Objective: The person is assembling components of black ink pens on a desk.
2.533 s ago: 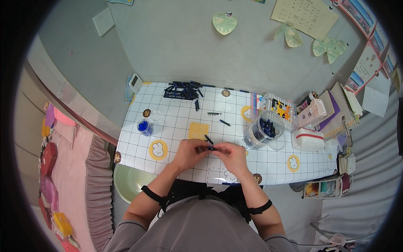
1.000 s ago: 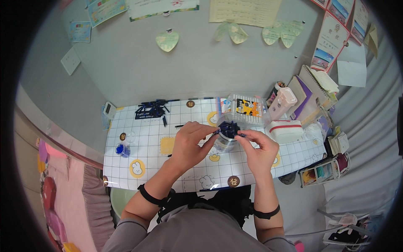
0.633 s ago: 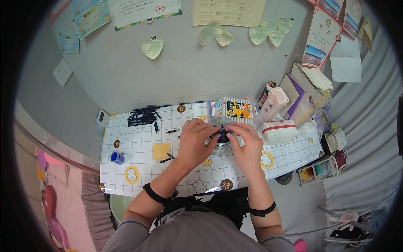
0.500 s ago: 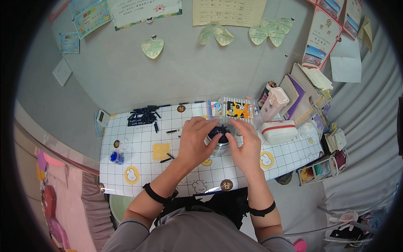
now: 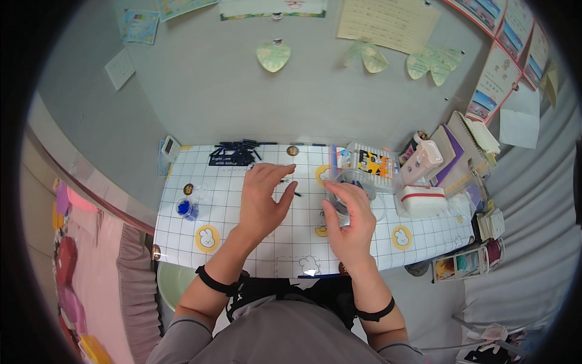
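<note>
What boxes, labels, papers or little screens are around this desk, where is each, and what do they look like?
Small white device with a screen: desk's far left corner.
Dark rectangular label: far edge, under black sticks.
Colourful box: beyond the right hand, yellow, black and white.
White box with red stripe: right side.
Heart-shaped green note: on the wall.
Cream sheet: wall, upper right.

A small desk (image 5: 242, 252) covered by a white grid-patterned mat (with rabbit stickers). On it lie a pile of dark sticks (image 5: 236, 153), a clear plastic cup (image 5: 351, 188) and a white box (image 5: 422, 201).

Cup (image 5: 354, 188) R of pen pile (image 5: 236, 153)
</note>
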`<state>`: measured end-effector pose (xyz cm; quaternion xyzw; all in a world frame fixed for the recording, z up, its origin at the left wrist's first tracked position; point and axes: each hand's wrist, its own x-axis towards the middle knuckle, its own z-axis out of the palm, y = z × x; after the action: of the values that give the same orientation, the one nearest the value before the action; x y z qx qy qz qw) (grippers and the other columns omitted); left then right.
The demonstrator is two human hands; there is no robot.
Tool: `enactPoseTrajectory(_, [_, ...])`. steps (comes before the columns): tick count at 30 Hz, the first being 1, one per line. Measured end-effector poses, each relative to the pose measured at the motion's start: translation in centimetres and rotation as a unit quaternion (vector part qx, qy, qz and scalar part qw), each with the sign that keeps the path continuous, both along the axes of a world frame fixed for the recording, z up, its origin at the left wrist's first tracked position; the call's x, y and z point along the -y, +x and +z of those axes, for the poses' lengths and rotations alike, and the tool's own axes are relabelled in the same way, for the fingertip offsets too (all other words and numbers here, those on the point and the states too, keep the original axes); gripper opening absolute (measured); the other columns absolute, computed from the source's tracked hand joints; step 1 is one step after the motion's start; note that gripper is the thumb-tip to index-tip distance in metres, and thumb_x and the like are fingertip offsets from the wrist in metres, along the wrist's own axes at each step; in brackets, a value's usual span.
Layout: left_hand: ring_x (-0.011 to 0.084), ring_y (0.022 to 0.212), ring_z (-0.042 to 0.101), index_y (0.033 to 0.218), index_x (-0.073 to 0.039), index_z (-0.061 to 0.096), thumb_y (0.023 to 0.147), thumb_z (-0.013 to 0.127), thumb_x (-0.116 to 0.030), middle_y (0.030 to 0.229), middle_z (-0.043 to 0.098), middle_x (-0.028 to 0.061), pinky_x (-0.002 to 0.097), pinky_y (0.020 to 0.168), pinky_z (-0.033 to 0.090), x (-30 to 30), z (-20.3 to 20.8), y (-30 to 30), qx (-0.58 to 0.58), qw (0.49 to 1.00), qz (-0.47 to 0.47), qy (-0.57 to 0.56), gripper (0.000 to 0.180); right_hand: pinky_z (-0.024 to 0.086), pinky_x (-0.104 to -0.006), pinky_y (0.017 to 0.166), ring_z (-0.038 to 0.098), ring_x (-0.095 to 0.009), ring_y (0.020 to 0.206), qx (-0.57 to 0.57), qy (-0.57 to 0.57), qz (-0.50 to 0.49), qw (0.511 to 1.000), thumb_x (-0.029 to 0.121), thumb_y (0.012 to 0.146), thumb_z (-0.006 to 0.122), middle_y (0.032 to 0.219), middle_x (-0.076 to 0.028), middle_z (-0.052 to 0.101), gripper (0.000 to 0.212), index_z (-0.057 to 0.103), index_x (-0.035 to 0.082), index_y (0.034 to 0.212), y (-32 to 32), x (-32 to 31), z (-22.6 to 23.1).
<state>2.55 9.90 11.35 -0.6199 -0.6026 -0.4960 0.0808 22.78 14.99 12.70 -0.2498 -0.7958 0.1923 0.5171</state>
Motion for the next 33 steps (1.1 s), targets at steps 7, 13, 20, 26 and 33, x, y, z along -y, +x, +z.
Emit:
enactPoseTrajectory(7, [0.0373, 0.106, 0.07, 0.12, -0.002, 0.077, 0.088, 0.084, -0.005, 0.114, 0.078, 0.0138, 0.0465, 0.094, 0.056, 4.2, -3.3, -4.5, 0.021, 0.996, 0.049, -0.071, 0.033, 0.053, -0.0465, 0.109, 0.067, -0.04, 0.126, 0.121, -0.078, 0.072, 0.987, 0.002, 0.098, 0.072, 0.137, -0.019, 0.071, 0.042, 0.066, 0.001, 0.14, -4.8, 0.8, -5.0])
enactPoseTrajectory(13, [0.0393, 0.102, 0.072, 0.112, -0.002, 0.079, 0.085, 0.086, -0.008, 0.108, 0.075, 0.0151, 0.0467, 0.088, 0.06, 6.8, -8.1, -5.4, 0.037, 0.963, -0.005, -0.265, 0.028, 0.053, -0.0473, 0.109, 0.062, -0.042, 0.127, 0.317, -0.019, -0.049, 0.947, 0.001, 0.097, 0.07, 0.144, -0.02, 0.063, 0.044, 0.064, -0.003, 0.14, -7.4, -1.2, -11.5])
enactPoseTrajectory(20, [0.0354, 0.095, 0.071, 0.1, -0.005, 0.08, 0.084, 0.084, -0.006, 0.098, 0.075, 0.0118, 0.0454, 0.085, 0.059, 7.0, -10.7, -5.5, 0.006, 0.962, -0.013, -0.271, 0.017, 0.056, -0.0464, 0.099, 0.065, -0.039, 0.113, 0.323, -0.044, -0.026, 0.945, 0.0, 0.093, 0.073, 0.122, -0.016, 0.069, 0.035, 0.073, 0.0, 0.128, -8.2, -2.8, -13.6])
enactPoseTrajectory(26, [0.0335, 0.1, 0.068, 0.093, -0.006, 0.076, 0.084, 0.085, -0.006, 0.099, 0.07, 0.0096, 0.0442, 0.09, 0.057, 7.5, -10.3, -4.7, -0.028, 0.966, 0.03, -0.254, 0.013, 0.057, -0.0467, 0.093, 0.067, -0.038, 0.107, 0.266, -0.082, 0.043, 0.96, 0.0, 0.092, 0.075, 0.109, -0.014, 0.07, 0.022, 0.074, 0.004, 0.114, -8.0, -2.9, -13.3])
enactPoseTrajectory(33, [0.0322, 0.1, 0.067, 0.099, -0.007, 0.073, 0.086, 0.084, -0.007, 0.099, 0.069, 0.0084, 0.0439, 0.091, 0.057, 8.6, -10.5, -5.0, -0.041, 0.966, 0.033, -0.254, 0.017, 0.057, -0.0452, 0.095, 0.065, -0.038, 0.114, 0.325, -0.075, 0.041, 0.942, -0.002, 0.096, 0.07, 0.115, -0.015, 0.068, 0.022, 0.071, 0.004, 0.117, -7.9, -2.3, -13.5])
